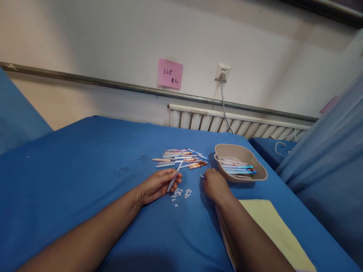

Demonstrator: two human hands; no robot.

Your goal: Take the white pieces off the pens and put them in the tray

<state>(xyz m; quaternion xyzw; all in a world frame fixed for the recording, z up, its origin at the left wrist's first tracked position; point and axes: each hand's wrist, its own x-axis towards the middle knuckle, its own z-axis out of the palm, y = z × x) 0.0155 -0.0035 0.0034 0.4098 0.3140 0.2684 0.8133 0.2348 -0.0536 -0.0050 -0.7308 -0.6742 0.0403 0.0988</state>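
Note:
My left hand (pixel 159 186) is closed around a thin pale pen (pixel 173 180), its tip pointing up and away over the blue cloth. My right hand (pixel 214 184) rests on the cloth with its fingers pinched on a small pale piece (pixel 202 176) that I cannot make out. Between the hands lies a scatter of several small white caps (pixel 180 193). Just beyond them is a loose pile of pens (pixel 181 158). A beige tray (pixel 261 174) holding several blue and white pens stands right of my right hand.
The blue-covered table (pixel 85 181) runs to a white wall with a pink note (pixel 169 73), a socket (pixel 222 72) with a plugged cable, and a radiator (pixel 235 124). A yellow sheet (pixel 273 230) lies by my right forearm. Blue fabric (pixel 331 162) hangs at right.

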